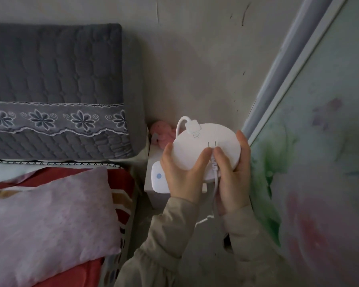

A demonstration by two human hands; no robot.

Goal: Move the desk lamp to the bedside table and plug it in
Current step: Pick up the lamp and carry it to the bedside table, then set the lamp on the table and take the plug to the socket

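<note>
Both hands grip the desk lamp [205, 150] by its round white base, held above the bedside table [153, 158]. Left hand [180, 175] wraps the near-left rim; right hand [232, 168] the right rim, pinching the plug [213, 160] and cord [215, 189] against it — prongs point away. Step judged: placing. Next — set the base down, free the plug, find a socket; none visible.

We note dim light, a scuffed grey wall [195, 69], a grey quilted headboard [54, 79], a pink pillow [50, 220] on the bed, and a floral-painted wardrobe door [319, 162] right.
</note>
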